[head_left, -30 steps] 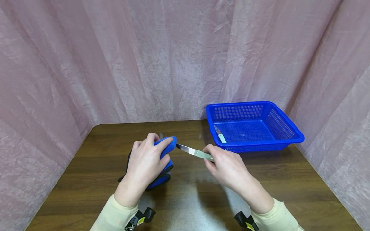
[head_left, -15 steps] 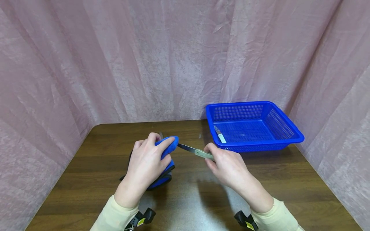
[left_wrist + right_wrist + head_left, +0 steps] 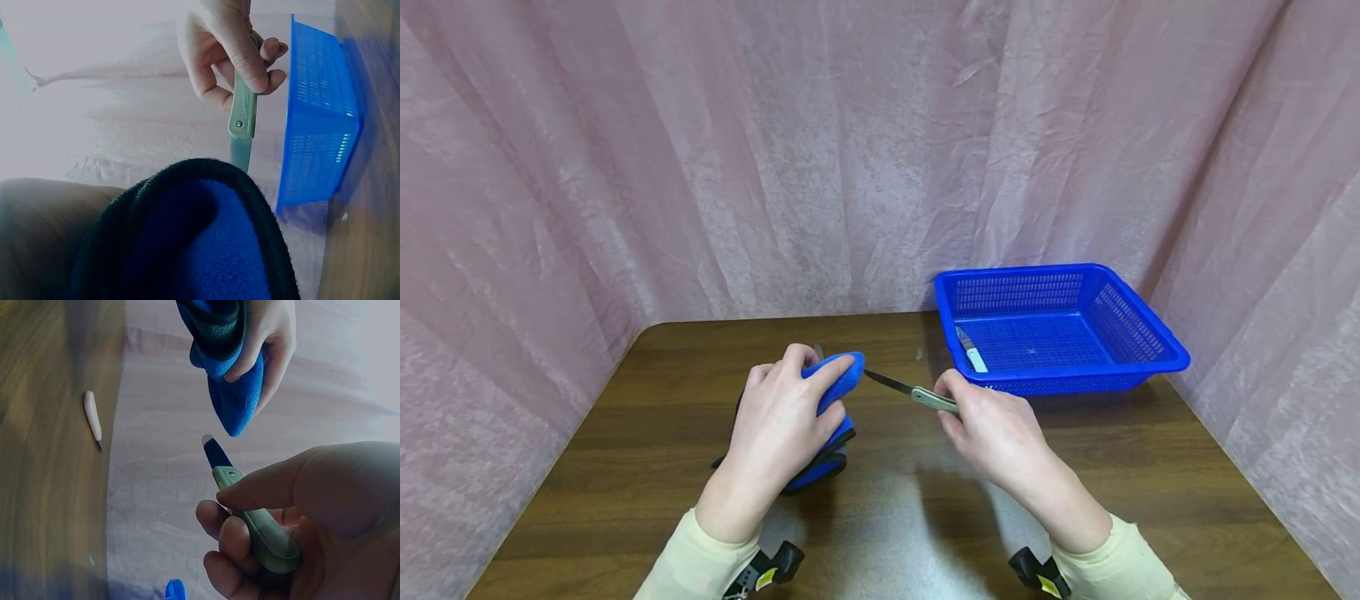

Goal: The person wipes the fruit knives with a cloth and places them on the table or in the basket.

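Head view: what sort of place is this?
Likely a curtained-off recording booth, though that is a guess: a pinkish curtain closes off the back and both sides of the wooden table, and black wrist devices are worn.

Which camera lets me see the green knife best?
The right wrist view: the green knife is big there, with its blade tip and both handle ends showing. The head view shows it smaller, the handle's back end covered by the right hand. The left wrist view hides the blade tip behind the blue cloth.
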`<control>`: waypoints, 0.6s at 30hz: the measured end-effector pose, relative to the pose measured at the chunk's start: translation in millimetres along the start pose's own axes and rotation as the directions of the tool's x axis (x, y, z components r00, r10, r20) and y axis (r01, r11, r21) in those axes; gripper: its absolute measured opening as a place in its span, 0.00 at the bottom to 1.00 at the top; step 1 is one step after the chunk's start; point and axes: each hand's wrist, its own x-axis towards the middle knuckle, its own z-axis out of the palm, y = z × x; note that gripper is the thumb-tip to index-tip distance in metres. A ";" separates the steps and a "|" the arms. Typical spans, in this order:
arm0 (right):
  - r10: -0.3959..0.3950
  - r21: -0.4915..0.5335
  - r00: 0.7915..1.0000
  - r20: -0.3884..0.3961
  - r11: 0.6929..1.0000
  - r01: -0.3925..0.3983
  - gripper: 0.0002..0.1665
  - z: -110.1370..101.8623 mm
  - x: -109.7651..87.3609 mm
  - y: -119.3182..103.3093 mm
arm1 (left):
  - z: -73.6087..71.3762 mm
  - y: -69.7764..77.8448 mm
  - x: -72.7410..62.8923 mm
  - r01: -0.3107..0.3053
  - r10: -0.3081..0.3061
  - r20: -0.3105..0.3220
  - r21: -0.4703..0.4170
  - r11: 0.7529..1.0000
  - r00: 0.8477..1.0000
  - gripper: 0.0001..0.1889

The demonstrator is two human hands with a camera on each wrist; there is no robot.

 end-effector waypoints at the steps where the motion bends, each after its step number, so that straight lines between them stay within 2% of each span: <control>1: 0.000 0.001 1.000 -0.001 1.000 0.000 0.12 0.0 0.1 0.1 | -0.3 0.2 -0.1 0.000 0.000 0.000 0.000 1.000 1.000 0.28; 6: -0.003 0.000 1.000 -0.006 1.000 0.003 0.13 0.8 -0.5 1.0 | -0.7 1.1 -0.6 -0.002 0.002 -0.002 -0.002 1.000 1.000 0.27; 13: -0.021 -0.015 0.998 -0.055 1.000 0.021 0.16 1.8 -2.6 1.4 | -0.9 2.6 -0.6 -0.010 0.010 -0.010 -0.003 1.000 1.000 0.27; 18: -0.028 -0.017 0.997 -0.078 0.999 0.027 0.13 1.4 -2.1 1.3 | -0.6 3.1 0.0 -0.016 0.016 -0.013 0.001 1.000 1.000 0.28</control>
